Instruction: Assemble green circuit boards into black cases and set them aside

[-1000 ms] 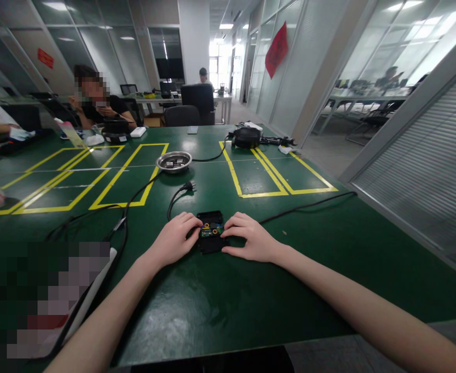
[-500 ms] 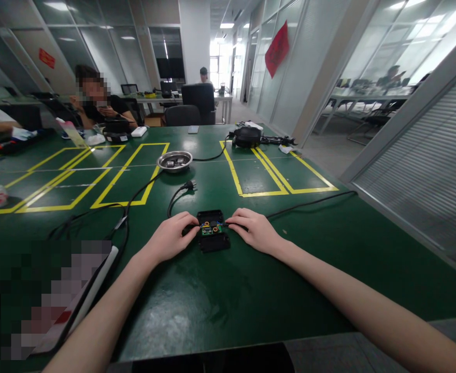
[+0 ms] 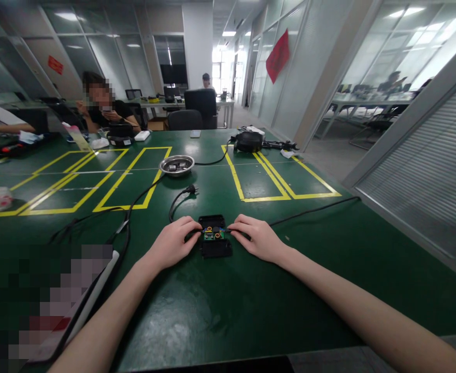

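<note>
A small black plastic case (image 3: 215, 248) lies open on the green table (image 3: 228, 300), with a green circuit board (image 3: 213, 234) and orange parts showing inside. My left hand (image 3: 173, 242) rests against the case's left side, its fingers curled and pinching at the board's left edge. My right hand (image 3: 257, 239) lies on the right side, fingertips pinching the board's right edge. Black cables leave the case on both sides.
A black power cord with a plug (image 3: 190, 190) curls behind the case. A metal dish (image 3: 176, 165) holding small parts sits farther back, amid yellow tape outlines (image 3: 251, 178). A black device (image 3: 247, 141) lies at the far edge. A seated person (image 3: 105, 111) is at the back left.
My right hand has slid from covering the case's right side to its upper right edge. Both hands now pinch at the board. The view has shifted slightly.
</note>
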`<state>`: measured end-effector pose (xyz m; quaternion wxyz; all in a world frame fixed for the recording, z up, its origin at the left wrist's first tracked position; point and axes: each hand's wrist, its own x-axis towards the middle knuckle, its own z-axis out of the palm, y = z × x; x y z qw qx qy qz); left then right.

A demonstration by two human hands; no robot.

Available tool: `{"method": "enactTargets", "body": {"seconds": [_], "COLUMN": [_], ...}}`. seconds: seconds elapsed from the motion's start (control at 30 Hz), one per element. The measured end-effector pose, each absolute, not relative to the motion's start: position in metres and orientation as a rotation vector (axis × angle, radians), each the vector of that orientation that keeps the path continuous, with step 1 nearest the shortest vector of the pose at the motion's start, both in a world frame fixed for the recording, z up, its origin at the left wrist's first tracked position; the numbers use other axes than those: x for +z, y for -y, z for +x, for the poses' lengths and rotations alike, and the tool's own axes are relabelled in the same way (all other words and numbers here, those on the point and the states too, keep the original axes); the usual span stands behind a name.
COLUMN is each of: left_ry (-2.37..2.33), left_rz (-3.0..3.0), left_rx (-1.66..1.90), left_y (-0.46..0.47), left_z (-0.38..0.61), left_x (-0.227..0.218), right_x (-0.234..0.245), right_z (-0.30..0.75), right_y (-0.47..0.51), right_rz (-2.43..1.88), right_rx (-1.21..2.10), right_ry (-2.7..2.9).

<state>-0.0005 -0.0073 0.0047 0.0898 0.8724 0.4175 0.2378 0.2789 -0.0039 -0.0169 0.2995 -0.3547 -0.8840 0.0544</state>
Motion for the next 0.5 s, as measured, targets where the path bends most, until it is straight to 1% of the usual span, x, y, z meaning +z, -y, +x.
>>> {"method": "enactTargets", "body": {"seconds": [0.3, 0.5], "left_ry": [-1.242, -1.187], "left_rz": [2.554, 2.492], "left_rx": [0.761, 0.787], "left_y": [0.0092, 0.0121], "left_z": [0.0006, 0.0017], "left_x": [0.006, 0.0123], "right_x": [-0.0174, -0.0145], "right_z": [0.2803, 0.2846], "right_y": [0.003, 0.0026], "right_rz": [-0.938, -0.89], "right_rx": [0.117, 0.021], "right_ry": [2.331, 2.326]}}
